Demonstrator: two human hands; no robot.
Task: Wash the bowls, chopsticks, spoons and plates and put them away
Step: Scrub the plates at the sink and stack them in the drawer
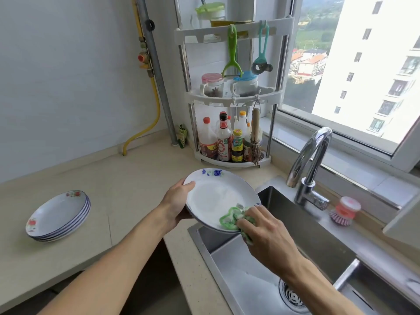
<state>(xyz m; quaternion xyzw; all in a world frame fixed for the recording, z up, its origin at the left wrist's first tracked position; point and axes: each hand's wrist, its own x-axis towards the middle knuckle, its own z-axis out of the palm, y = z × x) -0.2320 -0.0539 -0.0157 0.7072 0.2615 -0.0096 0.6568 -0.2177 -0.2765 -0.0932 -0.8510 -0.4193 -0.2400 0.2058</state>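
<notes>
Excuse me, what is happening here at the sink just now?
A person is washing dishes. The left hand holds a white plate with blue flowers tilted over the sink, and the right hand rubs its lower rim with a green cloth. The faucet shows no running water. A stack of plates with red flowers sits on the counter to the left.

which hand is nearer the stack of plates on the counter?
Left. The left hand holds the far-left rim of the plate, on the stack of plates' side; the right hand scrubs over the sink.
</notes>
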